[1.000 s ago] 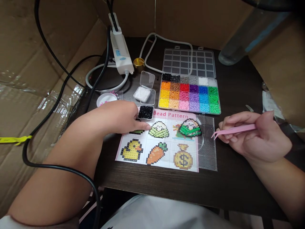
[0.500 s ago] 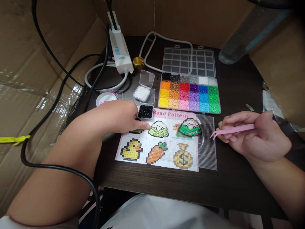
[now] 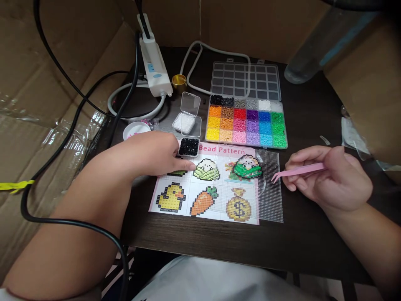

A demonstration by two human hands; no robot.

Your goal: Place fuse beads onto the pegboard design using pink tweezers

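My left hand (image 3: 166, 156) rests on the upper left of the printed bead pattern sheet (image 3: 184, 179), its thumb stretched out flat to the edge of the rice-ball picture. Its other fingers are mostly hidden behind the hand. Close by its knuckles is a small clear box of black beads (image 3: 189, 147). Pink bent-tip tweezers (image 3: 300, 170) are held in my right hand (image 3: 335, 177), their tips slightly apart over the clear pegboard (image 3: 272, 200). A beaded figure in green, white and black (image 3: 248, 166) lies across the sheet's right edge and the pegboard.
Behind the sheet stands a bead case (image 3: 246, 123) with many colours, its lid (image 3: 246, 79) open. Left of it are a small box of white beads (image 3: 184, 122), a white dish (image 3: 136, 128) and a gold cup (image 3: 179, 82). A power strip (image 3: 156, 71) and black cables (image 3: 84, 223) are at left.
The whole view has shifted slightly to the left. My right hand and the tweezers have moved a little left and down. My left hand stays on the sheet.
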